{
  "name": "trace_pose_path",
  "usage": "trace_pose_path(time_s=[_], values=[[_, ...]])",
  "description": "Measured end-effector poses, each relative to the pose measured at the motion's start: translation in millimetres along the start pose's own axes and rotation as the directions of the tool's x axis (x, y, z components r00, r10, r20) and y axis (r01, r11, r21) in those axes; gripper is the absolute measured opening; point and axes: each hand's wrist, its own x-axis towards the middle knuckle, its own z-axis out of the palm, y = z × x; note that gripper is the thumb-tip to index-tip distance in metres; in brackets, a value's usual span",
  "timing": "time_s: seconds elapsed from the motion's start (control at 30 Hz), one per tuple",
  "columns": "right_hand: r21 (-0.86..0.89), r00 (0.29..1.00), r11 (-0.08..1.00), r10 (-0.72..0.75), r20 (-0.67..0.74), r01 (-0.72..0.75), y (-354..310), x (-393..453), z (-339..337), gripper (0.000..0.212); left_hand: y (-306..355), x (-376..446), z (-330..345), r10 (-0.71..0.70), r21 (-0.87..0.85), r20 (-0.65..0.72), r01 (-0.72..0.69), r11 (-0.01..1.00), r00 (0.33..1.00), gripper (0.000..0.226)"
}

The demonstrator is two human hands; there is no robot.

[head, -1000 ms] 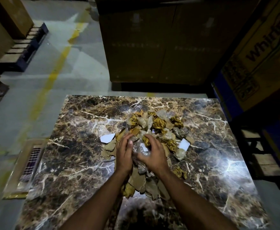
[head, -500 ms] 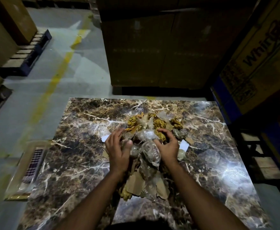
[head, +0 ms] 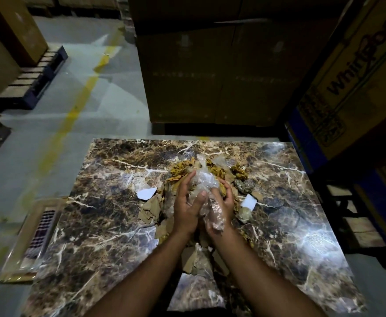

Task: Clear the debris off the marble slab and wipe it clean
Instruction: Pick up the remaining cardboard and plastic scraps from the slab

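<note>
A wad of clear plastic wrap [head: 207, 191] is being gathered between the two hands, lifted a little above the heap. It is being cradled by the right hand [head: 219, 203], fingers curled around its far side, and pressed from the other side by the left hand [head: 186, 203], fingers nearly straight. A second ago both hands were being held lower in the pile; since then they are being drawn together with the film bunched up, so the first handful is judged to be coming away.

Most of the debris [head: 180, 170] is being left in the middle of the marble slab [head: 109, 225]: yellow crumpled scraps, brown cardboard pieces [head: 152, 208], two white scraps [head: 146, 193]. Wide bare marble is being left on every side, so nothing is near the edges. Open floor [head: 77, 115] is being offered to the left; the right is being crowded by stacked cartons [head: 352, 88].
</note>
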Motion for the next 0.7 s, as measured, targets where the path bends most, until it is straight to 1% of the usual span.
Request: trace_pose_path(time_s=[0.1, 0.2, 0.3, 0.37, 0.4, 0.43, 0.5, 0.53, 0.6, 0.63, 0.67, 0.7], values=[[0.001, 0.996, 0.999, -0.043, 0.078, 0.043, -9.7, -11.8, 6.5, 0.033, 6.0, 1.7, 1.4, -0.002, -0.036, -0.050, 0.000, 0.999, 0.999, 0.061], [-0.080, 0.987, 0.992, -0.085, 0.135, 0.097, -15.6, -20.9, 9.7, 0.030, 11.3, 3.1, 4.6, -0.002, -0.048, -0.104, -0.003, 0.999, 0.995, 0.052], [-0.111, 0.963, 0.983, -0.119, 0.241, 0.149, -15.3, -25.6, 10.1, 0.029, 15.5, 3.8, 8.5, -0.090, -0.121, -0.199, 0.066, 0.990, 0.976, 0.033], [-0.117, 0.940, 0.973, -0.156, 0.304, 0.200, -12.8, -25.0, 10.6, 0.017, 15.1, 5.0, 7.3, -0.172, -0.223, -0.225, 0.121, 0.967, 0.959, 0.029], [-0.112, 0.935, 0.973, -0.159, 0.318, 0.203, -14.0, -26.6, 11.6, 0.018, 15.1, 6.0, 7.3, -0.204, -0.256, -0.227, 0.144, 0.956, 0.952, 0.027], [-0.108, 0.938, 0.976, -0.148, 0.313, 0.189, -16.8, -27.5, 12.4, 0.021, 16.7, 5.7, 7.9, -0.230, -0.269, -0.225, 0.166, 0.949, 0.947, 0.026], [-0.125, 0.957, 0.976, -0.140, 0.254, 0.177, -25.0, -27.6, 14.5, 0.015, 23.2, 3.4, 11.9, -0.231, -0.273, -0.239, 0.163, 0.948, 0.943, 0.020], [-0.131, 0.961, 0.972, -0.163, 0.223, 0.196, -27.1, -25.6, 15.6, 0.015, 25.6, 2.6, 14.3, -0.235, -0.292, -0.247, 0.159, 0.943, 0.940, 0.017], [-0.121, 0.954, 0.959, -0.230, 0.191, 0.255, -31.9, -22.2, 15.8, 0.007, 28.8, 3.0, 16.8, -0.264, -0.347, -0.249, 0.169, 0.923, 0.932, 0.020], [-0.122, 0.949, 0.953, -0.252, 0.187, 0.277, -32.7, -20.7, 15.7, 0.022, 31.3, 4.5, 16.0, -0.249, -0.366, -0.243, 0.149, 0.919, 0.937, 0.018], [-0.112, 0.951, 0.958, -0.238, 0.196, 0.263, -33.0, -19.3, 14.0, 0.038, 33.5, 6.5, 15.1, -0.209, -0.361, -0.239, 0.113, 0.926, 0.948, 0.017], [-0.095, 0.964, 0.975, -0.179, 0.194, 0.200, -34.0, -19.5, 12.0, 0.047, 36.3, 8.8, 13.9, -0.159, -0.334, -0.211, 0.082, 0.939, 0.965, 0.019]])
